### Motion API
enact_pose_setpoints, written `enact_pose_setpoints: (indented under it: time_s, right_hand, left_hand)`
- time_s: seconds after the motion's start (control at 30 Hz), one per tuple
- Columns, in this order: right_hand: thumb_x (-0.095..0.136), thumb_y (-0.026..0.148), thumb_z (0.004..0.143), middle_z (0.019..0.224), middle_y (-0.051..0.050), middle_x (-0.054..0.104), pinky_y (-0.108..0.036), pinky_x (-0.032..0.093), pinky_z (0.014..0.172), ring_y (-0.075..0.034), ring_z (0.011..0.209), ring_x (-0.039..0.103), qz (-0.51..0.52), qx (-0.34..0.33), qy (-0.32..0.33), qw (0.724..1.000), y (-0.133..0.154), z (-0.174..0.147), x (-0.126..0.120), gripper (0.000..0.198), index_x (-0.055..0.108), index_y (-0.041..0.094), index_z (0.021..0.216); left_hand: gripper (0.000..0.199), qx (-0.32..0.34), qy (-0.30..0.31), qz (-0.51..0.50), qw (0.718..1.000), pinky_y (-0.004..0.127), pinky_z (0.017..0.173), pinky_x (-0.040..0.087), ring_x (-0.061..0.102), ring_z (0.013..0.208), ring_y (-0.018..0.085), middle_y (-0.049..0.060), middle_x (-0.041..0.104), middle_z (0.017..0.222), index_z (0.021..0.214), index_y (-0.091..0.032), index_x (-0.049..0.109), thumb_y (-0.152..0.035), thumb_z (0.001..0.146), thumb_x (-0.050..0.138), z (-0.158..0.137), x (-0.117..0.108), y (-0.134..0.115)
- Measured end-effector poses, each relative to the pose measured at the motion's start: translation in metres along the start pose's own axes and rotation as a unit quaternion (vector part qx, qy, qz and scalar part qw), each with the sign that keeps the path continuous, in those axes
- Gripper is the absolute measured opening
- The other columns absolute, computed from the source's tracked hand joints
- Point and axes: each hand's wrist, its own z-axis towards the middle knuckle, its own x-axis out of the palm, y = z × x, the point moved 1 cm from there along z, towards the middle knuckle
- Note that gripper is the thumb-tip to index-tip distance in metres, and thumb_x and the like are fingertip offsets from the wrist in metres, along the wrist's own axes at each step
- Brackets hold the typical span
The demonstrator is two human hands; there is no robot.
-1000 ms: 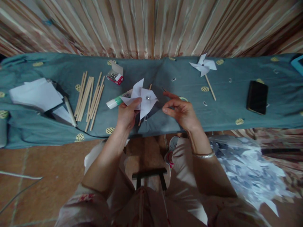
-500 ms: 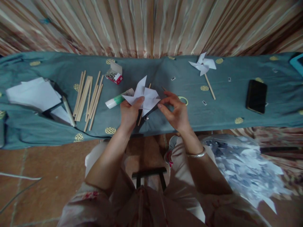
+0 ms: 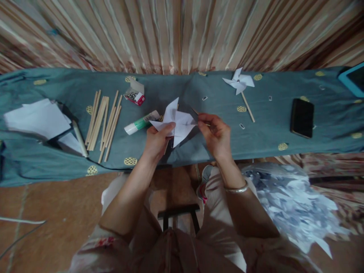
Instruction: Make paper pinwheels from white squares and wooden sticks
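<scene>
My left hand [image 3: 157,142] grips a white paper pinwheel [image 3: 178,127], its thumb pressed on the middle of the folded blades. My right hand [image 3: 216,138] is closed in a pinch by the pinwheel's right tip; what its fingers hold, if anything, I cannot make out. Beyond those fingers shows a thin dark pointed tip [image 3: 194,110], the rest hidden behind the hand. Under the pinwheel lies a wooden stick [image 3: 166,147], mostly covered. Left of it is a white and green glue stick [image 3: 142,122]. A small red box [image 3: 138,99] stands open with shiny metal tacks inside.
Several wooden sticks [image 3: 98,123] lie at left, beside a white pen-like tool [image 3: 80,138] and paper sheets [image 3: 36,118]. A finished pinwheel [image 3: 241,83], a black phone [image 3: 302,118] and a blue-edged device [image 3: 354,79] are rightward. A bag of white paper pieces [image 3: 292,204] is below.
My right fingers have drawn together into a tighter pinch. The pinwheel has turned slightly and now covers the small shiny piece beneath it. The yellow-green ring is now behind my right hand.
</scene>
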Motion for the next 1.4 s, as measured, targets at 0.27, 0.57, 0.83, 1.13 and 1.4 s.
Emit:
enact_pose_setpoints:
  time_s: [0.27,0.57,0.83,1.13,1.4]
  right_hand:
    - [0.069,0.041,0.081,0.122,-0.005,0.067,-0.038,0.052,0.096,-0.021,0.114,0.063,0.064,0.018,0.019,0.998,-0.004,0.005,-0.002,0.022,0.069,0.025,0.095]
    - [0.073,0.054,0.075,0.083,0.0,0.071,-0.029,0.054,0.066,-0.015,0.074,0.065,0.082,0.082,0.102,0.988,-0.003,0.003,0.009,0.035,0.071,0.023,0.09]
    - [0.077,0.056,0.069,0.066,0.003,0.066,-0.025,0.044,0.05,-0.011,0.057,0.056,0.115,0.123,0.121,0.978,-0.003,0.002,0.008,0.037,0.073,0.021,0.08]
    - [0.069,0.051,0.08,0.095,-0.001,0.073,-0.033,0.056,0.081,-0.018,0.09,0.067,0.09,0.07,0.089,0.989,0.001,0.005,0.003,0.029,0.07,0.025,0.093]
    - [0.075,0.033,0.076,0.145,0.001,0.051,-0.044,0.035,0.116,-0.026,0.138,0.046,0.095,-0.005,0.146,0.985,0.003,0.002,-0.011,0.015,0.074,0.028,0.09]
  left_hand:
    - [0.023,-0.027,0.016,0.0,1.0,0.028,0.064,0.054,0.066,0.061,0.016,0.001,0.073,0.069,0.069,-0.015,0.071,-0.022,0.05,0.083,-0.004,0.0,0.005]
    - [0.021,-0.024,0.045,0.06,0.997,0.027,0.067,0.051,0.065,0.064,0.016,0.003,0.072,0.07,0.068,-0.014,0.074,-0.023,0.052,0.084,-0.008,-0.001,0.011]
    - [0.022,-0.018,0.067,0.042,0.997,0.028,0.064,0.052,0.064,0.062,0.016,0.002,0.072,0.068,0.068,-0.016,0.074,-0.027,0.053,0.085,-0.011,0.0,0.008]
    - [0.025,-0.034,0.043,0.032,0.998,0.031,0.069,0.054,0.068,0.07,0.02,0.003,0.073,0.073,0.07,-0.016,0.071,-0.026,0.053,0.086,-0.009,-0.001,0.007]
    - [0.027,-0.061,0.04,-0.002,0.997,0.03,0.066,0.057,0.07,0.07,0.019,0.004,0.075,0.078,0.076,-0.017,0.072,-0.026,0.054,0.084,-0.006,-0.002,0.001]
